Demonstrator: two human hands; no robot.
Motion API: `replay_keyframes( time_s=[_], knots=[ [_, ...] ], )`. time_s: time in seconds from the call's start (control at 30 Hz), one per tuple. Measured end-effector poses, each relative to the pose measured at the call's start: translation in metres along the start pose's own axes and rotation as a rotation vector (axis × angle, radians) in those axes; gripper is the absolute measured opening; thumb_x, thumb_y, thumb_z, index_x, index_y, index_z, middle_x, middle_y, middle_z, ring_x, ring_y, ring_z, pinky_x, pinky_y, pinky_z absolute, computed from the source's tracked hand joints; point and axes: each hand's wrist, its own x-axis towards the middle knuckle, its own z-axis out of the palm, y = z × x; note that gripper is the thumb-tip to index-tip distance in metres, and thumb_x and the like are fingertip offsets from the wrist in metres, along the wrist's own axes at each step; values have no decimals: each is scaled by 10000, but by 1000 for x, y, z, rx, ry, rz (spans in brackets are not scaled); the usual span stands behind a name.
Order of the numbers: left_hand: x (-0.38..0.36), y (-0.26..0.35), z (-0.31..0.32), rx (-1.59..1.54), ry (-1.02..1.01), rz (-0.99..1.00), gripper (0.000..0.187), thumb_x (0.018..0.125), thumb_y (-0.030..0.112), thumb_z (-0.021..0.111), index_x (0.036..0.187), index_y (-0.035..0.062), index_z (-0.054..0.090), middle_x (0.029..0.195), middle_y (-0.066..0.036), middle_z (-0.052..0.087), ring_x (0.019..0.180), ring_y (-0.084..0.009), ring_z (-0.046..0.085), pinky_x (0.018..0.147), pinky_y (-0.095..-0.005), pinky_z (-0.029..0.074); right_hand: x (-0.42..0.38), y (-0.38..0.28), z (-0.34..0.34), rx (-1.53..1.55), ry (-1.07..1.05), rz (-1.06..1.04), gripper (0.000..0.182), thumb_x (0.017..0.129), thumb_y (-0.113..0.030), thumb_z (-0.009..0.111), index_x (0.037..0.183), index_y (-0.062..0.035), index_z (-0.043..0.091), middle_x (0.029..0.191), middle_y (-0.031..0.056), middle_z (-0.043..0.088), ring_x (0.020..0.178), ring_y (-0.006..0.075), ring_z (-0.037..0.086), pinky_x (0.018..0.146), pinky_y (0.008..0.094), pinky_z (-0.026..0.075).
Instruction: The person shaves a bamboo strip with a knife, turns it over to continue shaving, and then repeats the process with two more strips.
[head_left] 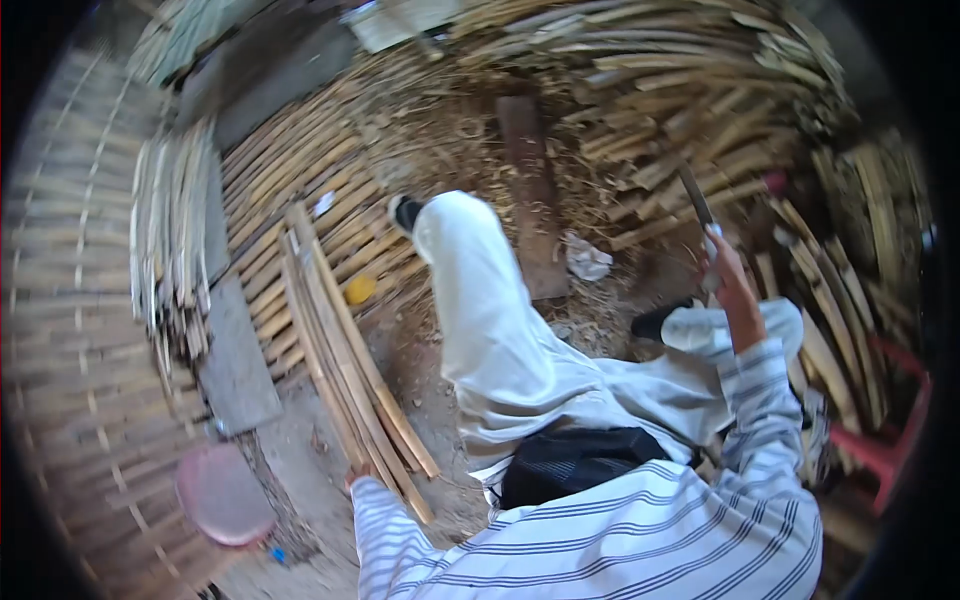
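Handling bamboo strips [352, 370] seemed in hand against the left grip [358, 472], closure unclear, next needing secure purchase; the right grip [733, 277] was clenched around a knife [697, 200].

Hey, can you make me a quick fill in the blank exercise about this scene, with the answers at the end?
1. Of the left hand and the right hand, only the ____ one holds the long-bladed knife.
2. Beside the long strips near the left hand lies a small, roundish item coloured ____.
3. The person's trousers are ____.
4. The person's shirt is patterned with dark ____.

Missing words: right; yellow; white; stripes.
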Motion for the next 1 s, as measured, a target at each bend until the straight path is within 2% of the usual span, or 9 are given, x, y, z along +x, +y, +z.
replay_keyframes(
  time_s=[0.1, 0.33, 0.4, 0.5, 0.57, 0.67, 0.7, 0.83, 1.0],
  knots=[
    [-8, 8, -16, -147, -47, -102, 741, 631, 334, 823, 1238, -2, 565, 1167, -212, 628, 1050, -351, 601, 928, -400, 485, -10, -27, -11, -14, 88, -48, 332, 858, -444, 663, 784, -141, 548, 620, -21, 499, 485, 110, 492, 446, 286, 413],
    [22, 75, -70, -230, 42, 266, 757, 627, 345, 826, 1245, -1, 560, 1124, -196, 647, 997, -360, 621, 891, -421, 504, -2, -65, -46, 231, 202, -212, 322, 873, -407, 659, 774, -136, 517, 624, -32, 464, 491, 108, 491, 450, 289, 414],
    [57, 131, -104, 28, 347, 443, 621, 736, 353, 738, 1232, 19, 572, 1131, -158, 656, 1000, -343, 626, 890, -433, 501, 12, -69, -57, 313, 226, -264, 300, 874, -364, 670, 794, -121, 512, 633, -27, 459, 489, 110, 488, 450, 290, 424],
    [66, 229, -203, -838, 572, 398, 502, 844, 333, 615, 1243, 47, 512, 1242, -169, 552, 1120, -353, 540, 958, -487, 461, 28, -89, -72, 426, 263, -299, 296, 859, -329, 693, 798, -104, 510, 622, -17, 461, 487, 114, 487, 461, 284, 445],
    [2, 336, -310, -1520, 575, 612, 425, 915, 319, 532, 1251, 66, 473, 1316, -176, 482, 1200, -359, 482, 1003, -523, 434, 39, -96, -76, 502, 307, -333, 286, 859, -304, 699, 788, -111, 500, 603, -15, 463, 470, 116, 482, 437, 294, 444],
    [-145, 495, -433, -2013, 399, 1198, 600, 957, 302, 478, 1470, 165, 198, 1379, -232, 411, 1289, -359, 412, 1076, -702, 244, 55, -89, -88, 533, 338, -329, 285, 859, -278, 700, 770, -120, 481, 597, -14, 456, 470, 114, 474, 431, 296, 434],
    [-218, 560, -460, -2289, 134, 1254, 471, 926, 293, 513, 1328, 81, 388, 1303, -212, 502, 1233, -352, 477, 1053, -623, 358, 62, -86, -92, 536, 343, -323, 287, 860, -272, 699, 764, -123, 474, 598, -14, 452, 473, 113, 471, 435, 294, 430],
    [-327, 735, -503, -1905, -189, 1645, 421, 896, 254, 564, 1262, 77, 456, 1170, -181, 549, 1093, -305, 527, 931, -551, 408, 79, -91, -110, 727, 248, -327, 302, 876, -247, 676, 734, -145, 430, 596, -23, 424, 482, 108, 445, 454, 291, 404],
    [-408, 920, -445, -1300, -154, 1758, 359, 858, 205, 628, 1180, 72, 542, 1003, -143, 607, 919, -247, 590, 779, -462, 469, 69, -100, -121, 832, 227, -321, 311, 886, -257, 666, 718, -153, 426, 571, -40, 416, 466, 89, 434, 446, 283, 396]
  ],
)
